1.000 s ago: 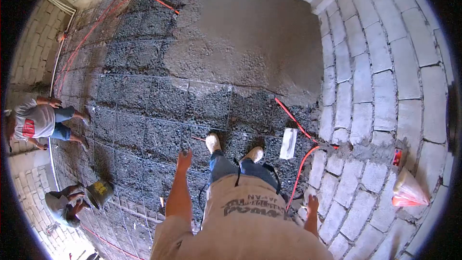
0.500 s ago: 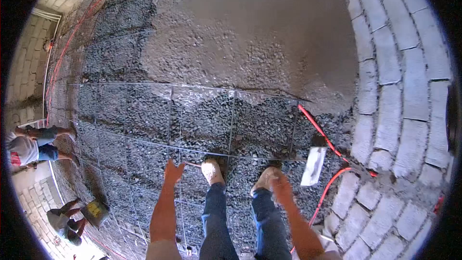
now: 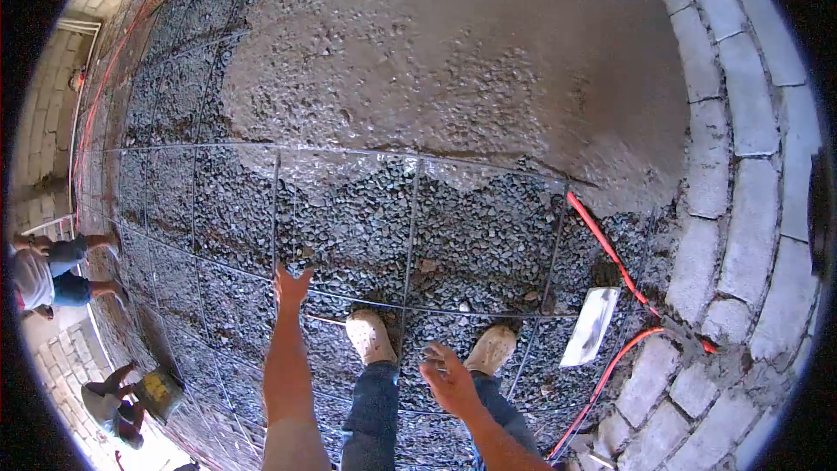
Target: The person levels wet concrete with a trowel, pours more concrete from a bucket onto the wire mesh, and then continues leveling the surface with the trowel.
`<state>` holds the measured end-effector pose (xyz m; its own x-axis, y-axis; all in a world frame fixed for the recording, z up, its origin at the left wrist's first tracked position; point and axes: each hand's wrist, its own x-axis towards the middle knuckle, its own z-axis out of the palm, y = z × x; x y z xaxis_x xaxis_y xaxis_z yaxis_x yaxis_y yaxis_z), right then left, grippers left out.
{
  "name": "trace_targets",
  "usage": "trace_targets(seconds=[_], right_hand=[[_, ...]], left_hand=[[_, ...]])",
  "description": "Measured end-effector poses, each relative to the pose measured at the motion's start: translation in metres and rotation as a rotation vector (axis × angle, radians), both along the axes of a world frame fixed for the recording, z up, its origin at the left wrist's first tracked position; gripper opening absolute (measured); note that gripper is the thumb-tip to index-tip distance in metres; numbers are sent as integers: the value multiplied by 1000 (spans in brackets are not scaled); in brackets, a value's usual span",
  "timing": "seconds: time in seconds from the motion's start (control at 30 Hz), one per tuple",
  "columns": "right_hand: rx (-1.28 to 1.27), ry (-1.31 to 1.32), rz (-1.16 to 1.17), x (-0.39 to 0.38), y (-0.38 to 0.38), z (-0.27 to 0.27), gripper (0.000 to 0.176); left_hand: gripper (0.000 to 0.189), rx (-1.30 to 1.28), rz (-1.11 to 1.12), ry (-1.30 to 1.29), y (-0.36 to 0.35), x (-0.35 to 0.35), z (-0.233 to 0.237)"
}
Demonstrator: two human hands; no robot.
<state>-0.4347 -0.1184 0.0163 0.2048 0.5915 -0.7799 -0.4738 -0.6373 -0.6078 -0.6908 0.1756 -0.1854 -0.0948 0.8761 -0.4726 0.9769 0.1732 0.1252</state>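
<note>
wire mesh (image 3: 410, 235): steel grid lying flat on the gravel, spans left to right under the person's feet; far edge runs into the wet concrete
left hand (image 3: 292, 283): empty, fingers spread wide, arm stretched forward above the mesh, touching nothing
right hand (image 3: 449, 379): empty, palm down, fingers loosely apart, held over the right leg near the right shoe
left shoe (image 3: 370, 336): pale, planted on gravel just beside a mesh bar
right shoe (image 3: 491, 349): pale, on gravel, partly behind the right hand
gravel (image 3: 488, 235): dark crushed stone, bare band between feet and concrete
wet concrete (image 3: 453, 61): grey pour filling the far half, ragged stony front edge over the mesh
white float (image 3: 591, 324): lying on gravel right of the right shoe, well apart from both hands
red hose (image 3: 602, 244): runs along the right side, passes just beside the float, curves back toward the bottom
block wall (image 3: 750, 209): pale blocks bordering the right edge
co-worker (image 3: 39, 275): far left, bent over at the mesh edge
second co-worker (image 3: 109, 401): lower left, crouched, beside a bucket (image 3: 157, 391)
</note>
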Motion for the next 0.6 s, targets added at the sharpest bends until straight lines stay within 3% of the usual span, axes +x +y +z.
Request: trace_targets(seconds=[0.2, 0.27, 0.37, 0.43, 0.6], right_hand=[[115, -133, 133, 0, 5, -5, 54], [121, -123, 134, 4, 7, -4, 54], [-1, -48, 141, 7, 10, -6, 55], [25, -68, 97, 6, 10, -9, 55], [76, -120, 162, 6, 7, -15, 55]], left_hand=[[101, -259, 5, -32, -39, 48, -11], [100, -36, -125, 2, -85, 46, -58], [98, -149, -97, 5, -112, 117, -5], [98, -231, 55, -8, -119, 153, 25], [97, -110, 88, -64, -136, 153, 33]])
